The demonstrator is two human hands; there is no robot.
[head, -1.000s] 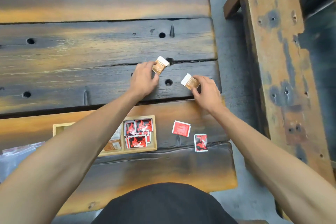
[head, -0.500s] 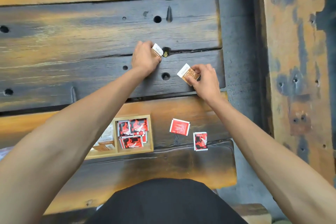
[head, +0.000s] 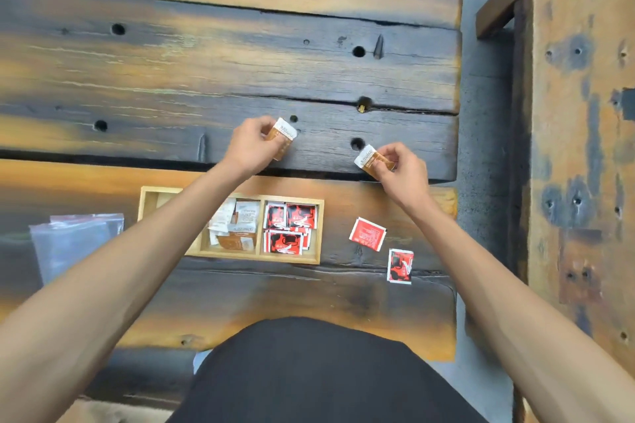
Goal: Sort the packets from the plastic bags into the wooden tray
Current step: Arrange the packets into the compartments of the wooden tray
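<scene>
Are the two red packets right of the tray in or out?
Out. Both red packets lie on the table, apart from the wooden tray.

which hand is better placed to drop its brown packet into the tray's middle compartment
Probably the left hand: its brown packet is held closer to the wooden tray, whose middle compartment holds brown-and-white packets. The right hand holds its packet further right, beyond the tray.
</scene>
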